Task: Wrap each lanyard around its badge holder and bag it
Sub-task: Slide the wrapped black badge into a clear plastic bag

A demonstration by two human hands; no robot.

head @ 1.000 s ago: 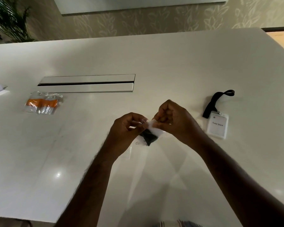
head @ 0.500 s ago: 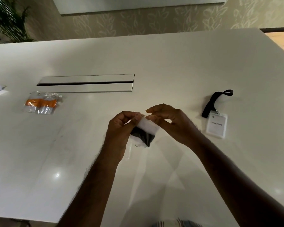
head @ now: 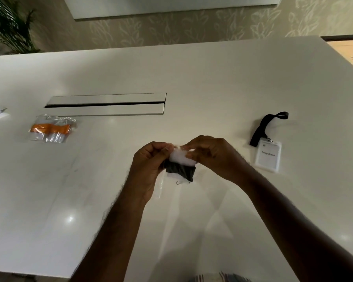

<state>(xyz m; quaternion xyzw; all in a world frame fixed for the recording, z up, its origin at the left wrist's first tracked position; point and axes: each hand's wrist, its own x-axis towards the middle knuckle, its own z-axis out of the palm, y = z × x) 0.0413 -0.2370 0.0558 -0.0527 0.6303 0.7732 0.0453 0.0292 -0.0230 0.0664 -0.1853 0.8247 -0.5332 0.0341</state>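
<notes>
Both hands meet at mid-frame over the worktop. Left hand has its fingers curled in, pinching the upper left edge of a small bundle: a white badge holder banded with a black lanyard. Right hand pinches the upper right edge with thumb and fingertips. A faint sheen and a thin edge below the bundle suggest a clear bag around it, though the film is too blurred to be sure.

Judging by the grip, the step in hand is closing or settling the bag's mouth along the top. To do it well, the two pinches should keep the top edge taut and level while the fingertips run along the seal from one side to the other. The black band looks snug; squeezing the body of the bundle could loosen a turn, so pressure belongs at the mouth only. A small wire hook shows below the bundle and could catch or pierce thin film.

Outward, at right of the frame, a second badge holder lies flat with its black strap unwrapped, not yet done. At left, a bagged orange-lanyard badge lies near the metal cable hatch, apparently finished.
</notes>
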